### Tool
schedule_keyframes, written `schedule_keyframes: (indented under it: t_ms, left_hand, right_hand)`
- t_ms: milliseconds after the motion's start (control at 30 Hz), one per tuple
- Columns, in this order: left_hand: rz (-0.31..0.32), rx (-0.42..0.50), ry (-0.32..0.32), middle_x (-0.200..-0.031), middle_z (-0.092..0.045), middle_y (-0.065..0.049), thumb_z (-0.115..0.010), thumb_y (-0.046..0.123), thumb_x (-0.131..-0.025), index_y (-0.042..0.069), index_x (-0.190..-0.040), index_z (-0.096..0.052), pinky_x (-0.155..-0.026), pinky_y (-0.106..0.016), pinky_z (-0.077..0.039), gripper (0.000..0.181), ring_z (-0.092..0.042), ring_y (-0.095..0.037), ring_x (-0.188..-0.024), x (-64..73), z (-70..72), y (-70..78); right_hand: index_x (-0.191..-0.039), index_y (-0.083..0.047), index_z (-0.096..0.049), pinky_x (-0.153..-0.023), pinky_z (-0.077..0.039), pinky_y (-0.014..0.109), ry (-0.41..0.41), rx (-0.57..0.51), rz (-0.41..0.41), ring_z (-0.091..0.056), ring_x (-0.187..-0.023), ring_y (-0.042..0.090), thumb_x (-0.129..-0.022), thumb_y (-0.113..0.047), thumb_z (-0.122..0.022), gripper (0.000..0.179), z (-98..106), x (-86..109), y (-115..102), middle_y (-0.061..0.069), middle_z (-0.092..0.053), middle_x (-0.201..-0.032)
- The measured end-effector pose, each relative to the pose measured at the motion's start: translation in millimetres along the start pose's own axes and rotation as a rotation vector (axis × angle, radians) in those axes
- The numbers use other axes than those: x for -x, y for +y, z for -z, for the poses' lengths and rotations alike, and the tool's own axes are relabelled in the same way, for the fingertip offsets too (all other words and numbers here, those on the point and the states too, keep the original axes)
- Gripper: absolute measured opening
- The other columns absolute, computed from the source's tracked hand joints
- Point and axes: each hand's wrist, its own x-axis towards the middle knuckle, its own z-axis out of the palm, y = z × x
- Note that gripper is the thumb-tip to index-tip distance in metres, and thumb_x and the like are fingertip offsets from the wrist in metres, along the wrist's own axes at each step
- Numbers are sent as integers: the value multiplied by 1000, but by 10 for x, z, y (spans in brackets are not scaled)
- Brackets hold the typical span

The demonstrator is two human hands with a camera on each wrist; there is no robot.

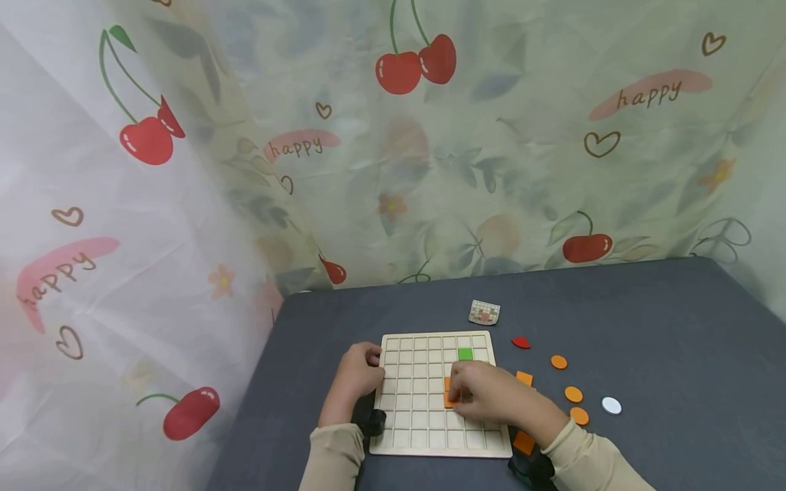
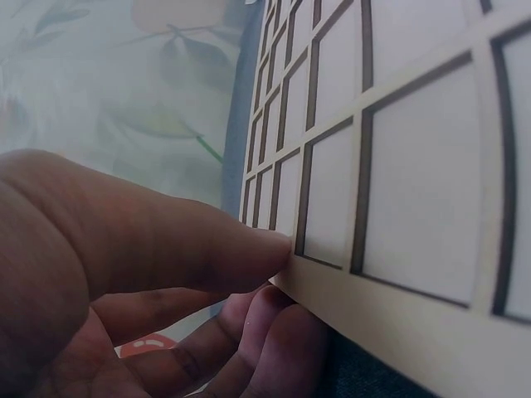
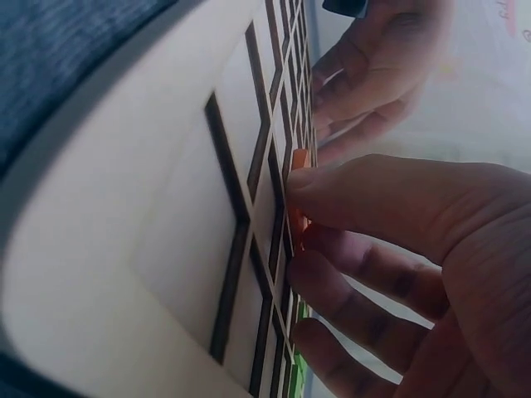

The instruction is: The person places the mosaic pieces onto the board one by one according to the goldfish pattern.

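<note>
A pale wooden grid board point(image 1: 408, 416) lies on the dark cloth-covered table. At its left edge, my left hand point(image 1: 359, 372) holds the rim, thumb point(image 2: 257, 253) on the frame and the other fingers curled at the side. My right hand point(image 1: 488, 389) is over the board's right half. Its thumb and forefinger pinch an orange square tile point(image 3: 299, 207) down at the grid; in the head view the fingers partly cover the orange tiles point(image 1: 449, 400) there. Farther up the board, a green square tile point(image 1: 465, 354) sits in a cell.
Beyond the board lies a small patterned card point(image 1: 484, 312). To the right are a red wedge piece point(image 1: 520, 342), several orange discs point(image 1: 574, 394) and a white disc point(image 1: 611, 406). Orange squares point(image 1: 524, 442) lie beside the board, near the right forearm. A printed curtain point(image 1: 393, 170) hangs behind the table.
</note>
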Motion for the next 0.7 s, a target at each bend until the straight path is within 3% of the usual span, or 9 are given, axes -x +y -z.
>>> schedule_keyframes:
  t_ms: [700]
  left_hand:
    - [11, -2, -8, -107, -66, -14, -63, -4, -83, -3, -134, -67, -71, -38, -50, 51, -60, -26, -91, -2, -2, 4]
  right_hand:
    - [-90, -21, -84, -64, -48, 23, 20, 49, -33, -57, -74, 0, -86, -8, -81, 14, 2, 31, -4, -12, -64, -87]
